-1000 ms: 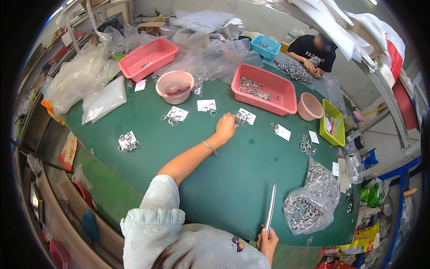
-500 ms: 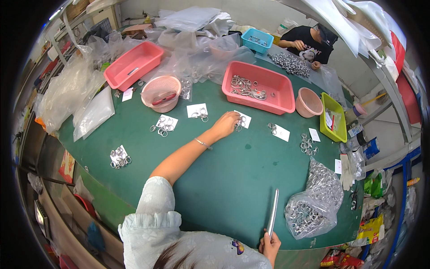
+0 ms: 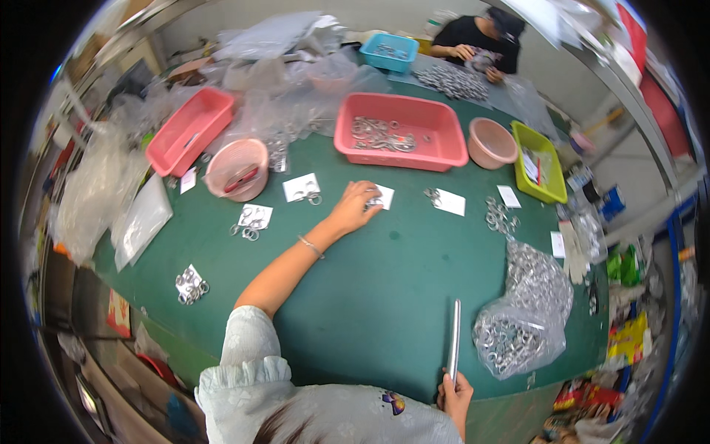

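My left hand (image 3: 355, 206) reaches forward to a white card (image 3: 381, 197) on the green table, its fingers curled down over rings at the card's left edge. Those fingers hide what they grip, if anything. Close to the near edge, my right hand (image 3: 455, 397) is closed round the lower end of a smooth, silvery ring mandrel (image 3: 455, 333), which points up and away. Metal rings lie in small groups on or beside other white cards, such as the card (image 3: 302, 187) to the left and the card (image 3: 449, 202) to the right.
A clear bag of metal rings (image 3: 521, 325) lies at the right. Farther back stand a large pink tray (image 3: 444, 152) with rings, a pink bowl (image 3: 492, 144), a pink basket (image 3: 251, 152) and a lime-green tray (image 3: 543, 189). A co-worker (image 3: 481, 48) sits behind a ring pile (image 3: 451, 80).
The whole view has shifted, so the table's things appear farther left. My left hand stays at the same card, covering more of the rings. The mandrel stands more upright in my right hand.
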Action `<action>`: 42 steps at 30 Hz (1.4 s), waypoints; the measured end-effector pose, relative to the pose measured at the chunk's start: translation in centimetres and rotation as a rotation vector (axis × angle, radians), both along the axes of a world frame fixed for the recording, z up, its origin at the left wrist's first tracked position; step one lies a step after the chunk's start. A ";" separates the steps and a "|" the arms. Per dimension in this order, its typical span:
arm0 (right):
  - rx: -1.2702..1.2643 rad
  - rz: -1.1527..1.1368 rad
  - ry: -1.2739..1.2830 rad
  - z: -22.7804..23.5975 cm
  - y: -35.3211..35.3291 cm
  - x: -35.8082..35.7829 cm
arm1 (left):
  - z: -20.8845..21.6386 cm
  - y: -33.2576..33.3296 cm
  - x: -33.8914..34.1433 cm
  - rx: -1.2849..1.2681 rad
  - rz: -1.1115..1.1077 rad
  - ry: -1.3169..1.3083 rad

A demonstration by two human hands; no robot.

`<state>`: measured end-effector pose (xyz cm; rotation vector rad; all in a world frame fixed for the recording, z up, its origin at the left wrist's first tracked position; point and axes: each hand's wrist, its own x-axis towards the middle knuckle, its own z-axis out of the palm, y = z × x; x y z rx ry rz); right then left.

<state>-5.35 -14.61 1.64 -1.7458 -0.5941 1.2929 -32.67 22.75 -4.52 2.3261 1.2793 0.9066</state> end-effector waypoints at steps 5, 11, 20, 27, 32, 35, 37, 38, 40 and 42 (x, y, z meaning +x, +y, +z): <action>0.046 0.004 0.009 0.4 0.2 0.0 | 1.0 -0.2 1.0 0.096 0.133 0.001; 0.103 -0.044 0.085 -0.2 -0.4 0.4 | 4.2 -1.3 7.4 0.166 0.028 -0.133; 0.189 -0.096 0.218 -0.3 -1.5 1.7 | 2.7 1.6 22.3 -0.071 -0.170 -0.187; 0.171 -0.107 0.339 0.1 -1.9 3.7 | 1.2 5.4 29.0 0.093 -0.113 0.003; 0.150 -0.094 0.386 -0.2 -1.6 4.0 | -0.3 9.1 29.9 0.036 -0.290 0.036; 0.169 -0.084 0.375 -0.3 -1.5 4.1 | 0.2 8.6 31.0 -0.056 -0.392 -0.094; 0.162 -0.073 0.380 -0.2 -1.5 4.1 | 0.5 7.8 31.4 -0.043 -0.385 -0.161; 0.159 -0.066 0.384 -0.2 -1.5 4.2 | 0.5 7.5 31.4 0.007 -0.355 -0.179; 0.144 -0.081 0.371 -0.4 -1.8 4.1 | 0.6 6.5 31.5 0.113 -0.296 -0.243; 0.144 -0.070 0.367 -0.7 -1.8 4.2 | 1.0 5.3 31.1 0.225 -0.226 -0.323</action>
